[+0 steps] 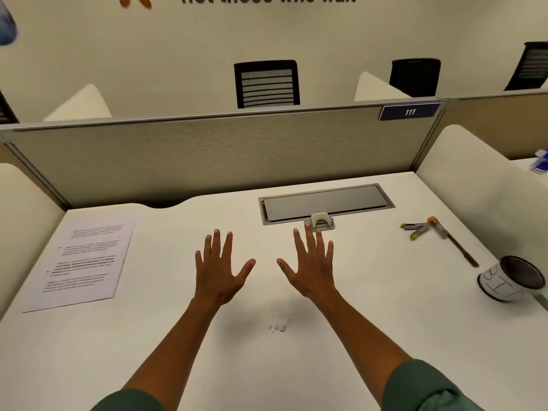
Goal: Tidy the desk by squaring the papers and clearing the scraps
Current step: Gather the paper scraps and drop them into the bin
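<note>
A stack of printed papers (pixel 81 264) lies flat at the left of the white desk (pixel 370 307), its edges roughly lined up. A small cluster of tiny paper scraps (pixel 278 326) sits on the desk between my forearms. My left hand (pixel 221 269) and my right hand (pixel 310 266) hover palm-down over the middle of the desk, fingers spread, holding nothing. Both hands are well to the right of the papers and beyond the scraps.
A small hole punch (pixel 320 222) stands just past my right fingertips, in front of a grey cable hatch (pixel 326 201). Further right lie a stapler-like tool (pixel 419 228) and a thin dark stick (pixel 458 247). A small bin (pixel 510 278) stands at the right edge. Partition walls enclose the desk.
</note>
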`<state>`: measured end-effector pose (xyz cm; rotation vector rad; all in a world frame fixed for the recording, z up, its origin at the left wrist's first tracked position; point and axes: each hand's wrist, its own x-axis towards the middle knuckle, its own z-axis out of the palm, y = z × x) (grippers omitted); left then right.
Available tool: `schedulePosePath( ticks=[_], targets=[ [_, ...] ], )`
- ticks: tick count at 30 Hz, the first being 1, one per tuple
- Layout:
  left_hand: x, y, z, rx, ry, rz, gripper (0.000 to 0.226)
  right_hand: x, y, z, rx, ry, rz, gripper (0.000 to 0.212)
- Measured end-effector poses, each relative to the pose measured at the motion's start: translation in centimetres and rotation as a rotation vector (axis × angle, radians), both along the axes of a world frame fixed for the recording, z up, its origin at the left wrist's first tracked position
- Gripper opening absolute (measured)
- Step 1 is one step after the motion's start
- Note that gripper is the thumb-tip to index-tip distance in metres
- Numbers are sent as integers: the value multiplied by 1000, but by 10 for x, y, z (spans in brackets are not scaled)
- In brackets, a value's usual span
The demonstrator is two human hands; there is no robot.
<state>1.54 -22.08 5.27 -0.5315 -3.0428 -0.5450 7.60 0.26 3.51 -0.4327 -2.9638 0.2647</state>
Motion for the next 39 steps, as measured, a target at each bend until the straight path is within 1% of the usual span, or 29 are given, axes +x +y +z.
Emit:
schedulePosePath(
  ticks=[4,10,15,21,26,29,34,37,39],
  targets=[
    [10,32,-13,-9,-16,15,102,9,34,-10,-33,1,22,88],
    [25,68,-35,-18,-67,26,98,21,68,-32,-54,-52,45,88],
    [24,96,-51,-42,-126,-21,93,33,83,-52,-92,-83,63,88],
    [2,128,-66,-76,-203,-100,82,43,86,-76,-144,-120,42,86],
    [-28,155,-80,-132,-219,-156,77,42,95,-88,-209,-105,4,79],
    [-47,173,-88,-135,-216,-181,75,40,101,-94,-237,-90,-20,74],
    [-73,197,-105,-140,-198,-197,69,35,112,-101,-280,7,-63,66],
    [-84,203,-112,-154,-171,-211,68,34,114,-105,-290,43,-85,63],
    [-87,204,-115,-148,-142,-217,67,34,111,-108,-256,56,-81,61]
  ],
)
